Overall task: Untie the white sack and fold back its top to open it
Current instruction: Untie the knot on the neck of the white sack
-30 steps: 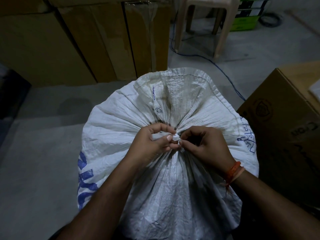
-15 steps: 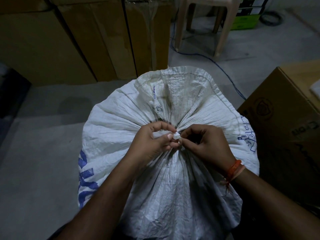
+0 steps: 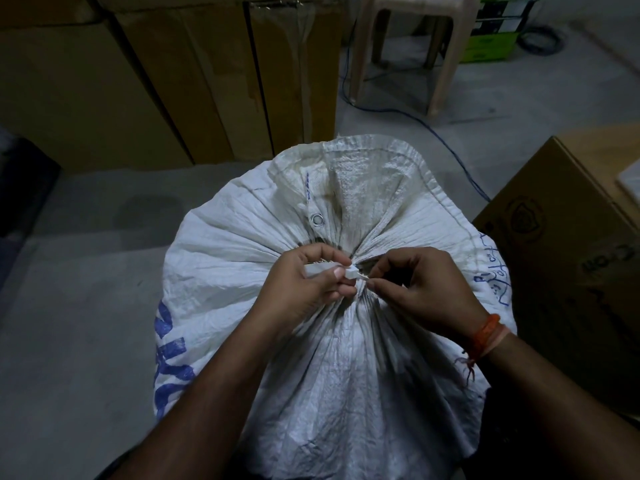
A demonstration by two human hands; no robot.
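Observation:
A full white woven sack (image 3: 242, 244) with blue print stands on the floor in front of me. Its neck is gathered tight at the middle, and the loose top flap with a metal eyelet (image 3: 318, 219) fans out beyond the gather. A white tie strip (image 3: 349, 271) binds the neck. My left hand (image 3: 304, 285) pinches one end of the strip between thumb and fingers. My right hand (image 3: 422, 289), with an orange thread band on the wrist, pinches the strip's other end right beside the knot. The knot itself is mostly hidden by my fingertips.
Tall cardboard boxes (image 3: 173, 81) stand behind the sack at the left. A plastic stool (image 3: 408, 53) and a blue cable (image 3: 450, 150) lie at the back. A brown carton (image 3: 571, 254) stands close at the right. Grey concrete floor (image 3: 69, 306) lies at the left.
Both hands stay at the neck, with only small shifts of the fingers on the tie. The sack is still tied.

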